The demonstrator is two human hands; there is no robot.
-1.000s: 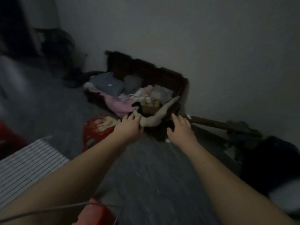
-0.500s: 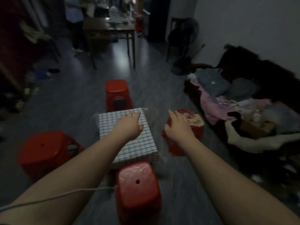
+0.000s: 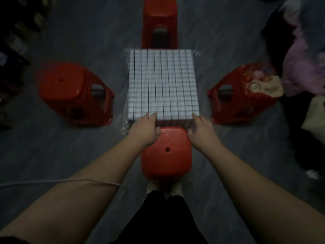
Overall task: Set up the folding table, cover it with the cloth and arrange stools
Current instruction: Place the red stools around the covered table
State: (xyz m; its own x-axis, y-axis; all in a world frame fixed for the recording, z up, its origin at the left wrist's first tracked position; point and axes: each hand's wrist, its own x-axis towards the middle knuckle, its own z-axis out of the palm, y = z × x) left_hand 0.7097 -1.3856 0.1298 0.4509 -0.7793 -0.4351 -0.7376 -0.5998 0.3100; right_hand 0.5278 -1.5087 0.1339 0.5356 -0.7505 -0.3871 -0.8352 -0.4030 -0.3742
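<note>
A small low table stands on the dark floor, covered by a white cloth with a dark grid (image 3: 162, 83). Red plastic stools sit on all its sides: one at the far end (image 3: 159, 20), one on the left (image 3: 73, 92), one on the right (image 3: 242, 92) with a printed bag lying on it, and one near me (image 3: 166, 154). My left hand (image 3: 145, 130) hovers at the near left corner of the cloth, fingers relaxed. My right hand (image 3: 201, 132) is at the near right corner, fingers loosely bent, holding nothing.
A pile of clothes (image 3: 299, 67), pink and dark, lies on the floor at the right edge. Dim clutter (image 3: 12, 50) fills the far left. My feet (image 3: 164, 188) stand right behind the near stool. A thin white cable (image 3: 61, 181) crosses my left forearm.
The view has swung from the clothes pile by the wall round to the table and now looks straight down on it. Both hands have come to the near edge of the cloth.
</note>
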